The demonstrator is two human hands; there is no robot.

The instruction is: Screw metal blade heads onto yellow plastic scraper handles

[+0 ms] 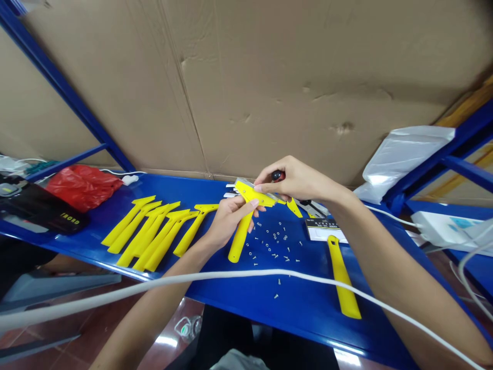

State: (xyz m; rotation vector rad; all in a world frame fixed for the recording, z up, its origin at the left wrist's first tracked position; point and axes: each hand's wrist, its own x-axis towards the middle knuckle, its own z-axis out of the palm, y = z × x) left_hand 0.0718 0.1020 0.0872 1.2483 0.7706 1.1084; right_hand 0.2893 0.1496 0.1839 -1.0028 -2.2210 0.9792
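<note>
My left hand (pixel 228 218) grips a yellow scraper (pixel 240 237) just below its wide head, the handle hanging down toward me. A clear strip lies along the head's edge, and small screws show in its face. My right hand (pixel 302 177) is closed at the head, thumb and fingertips against it. Tucked in that hand is a screwdriver with a black and red handle (pixel 278 176); its shaft is hidden. Whether the right fingertips also pinch a small part, I cannot make out. Loose screws and nuts (pixel 275 239) are scattered on the blue table (pixel 239 285) below.
Several yellow scraper handles (pixel 154 231) lie in a row at left; another handle (pixel 344 280) lies at right. Behind it is a black-and-white box (pixel 325 229). A white cable (pixel 215 275) crosses in front of my forearms. A red bag (pixel 82 185) sits far left.
</note>
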